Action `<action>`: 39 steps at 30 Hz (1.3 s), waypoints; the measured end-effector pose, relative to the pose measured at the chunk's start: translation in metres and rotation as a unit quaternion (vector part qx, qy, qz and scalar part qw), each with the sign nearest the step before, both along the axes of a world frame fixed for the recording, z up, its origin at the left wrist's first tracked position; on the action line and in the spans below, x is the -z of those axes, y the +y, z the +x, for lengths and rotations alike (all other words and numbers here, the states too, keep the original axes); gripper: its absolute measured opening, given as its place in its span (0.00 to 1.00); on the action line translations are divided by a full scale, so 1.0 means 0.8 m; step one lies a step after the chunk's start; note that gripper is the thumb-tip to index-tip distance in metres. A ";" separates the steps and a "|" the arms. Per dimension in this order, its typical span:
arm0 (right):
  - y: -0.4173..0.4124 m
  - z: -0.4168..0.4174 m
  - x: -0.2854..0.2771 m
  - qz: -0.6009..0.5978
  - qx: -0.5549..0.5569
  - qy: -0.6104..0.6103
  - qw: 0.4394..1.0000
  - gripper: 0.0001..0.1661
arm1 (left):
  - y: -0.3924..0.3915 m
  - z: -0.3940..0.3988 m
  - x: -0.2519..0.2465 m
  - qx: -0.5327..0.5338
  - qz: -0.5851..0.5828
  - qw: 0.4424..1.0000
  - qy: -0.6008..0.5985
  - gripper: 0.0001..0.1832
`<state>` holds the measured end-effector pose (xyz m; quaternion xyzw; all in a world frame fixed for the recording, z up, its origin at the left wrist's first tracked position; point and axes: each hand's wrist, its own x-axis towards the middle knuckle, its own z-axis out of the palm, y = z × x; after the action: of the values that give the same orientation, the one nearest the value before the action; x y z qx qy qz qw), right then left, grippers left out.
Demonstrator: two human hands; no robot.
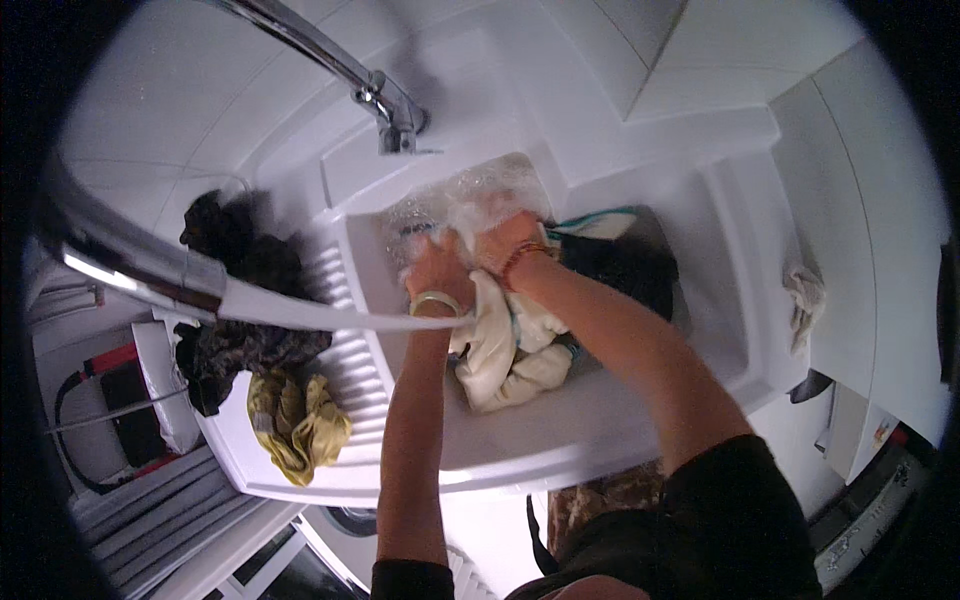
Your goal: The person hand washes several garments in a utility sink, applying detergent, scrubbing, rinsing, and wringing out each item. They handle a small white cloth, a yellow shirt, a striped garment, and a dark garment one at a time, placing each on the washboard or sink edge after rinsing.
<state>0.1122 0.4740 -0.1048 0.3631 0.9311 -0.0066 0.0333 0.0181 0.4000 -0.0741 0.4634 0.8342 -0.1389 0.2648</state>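
Note:
Both of my hands are down in the white laundry sink (540, 442), amid foamy water. My left hand (442, 266) wears a pale bracelet at the wrist; its fingertips are blurred in the suds. Close beside it is my right hand (504, 236), with a reddish beaded bracelet, its fingers partly hidden by foam. What either hand grips cannot be made out. Below the hands lies a wet cream cloth garment (491, 360) with teal edging. Dark fabric (619, 262) with a teal-trimmed pale piece rests right of my right wrist. Water streams from the chrome faucet spout (180, 281) across my left wrist.
On the ribbed drainboard (360, 405) at left lie dark patterned cloth (262, 337) and a yellow garment (296, 427). A chrome faucet base (397, 135) stands at the sink's back. A pale rag (804, 304) hangs over the right rim, beside white cabinets (832, 217).

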 end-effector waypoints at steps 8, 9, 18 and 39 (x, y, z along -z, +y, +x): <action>0.046 -0.050 0.059 -0.102 0.089 0.121 0.983 0.23 | -0.011 -0.017 0.025 -0.098 0.243 0.961 0.092 0.27; 0.042 -0.048 0.050 -0.104 0.100 0.143 0.979 0.24 | -0.010 -0.017 0.028 -0.096 0.272 0.951 0.108 0.25; -0.033 0.105 -0.098 -0.093 -0.177 0.085 0.976 0.19 | -0.139 0.083 -0.027 -0.087 0.232 0.968 0.051 0.19; -0.065 0.010 -0.156 -0.443 -0.152 0.549 0.692 0.39 | -0.076 0.084 -0.101 -0.315 0.637 0.153 -0.687 0.38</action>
<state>0.1205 0.4222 0.0200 0.0910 0.7153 -0.6114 -0.3259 0.0857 0.3388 0.0069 0.0724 0.1802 0.9118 0.3619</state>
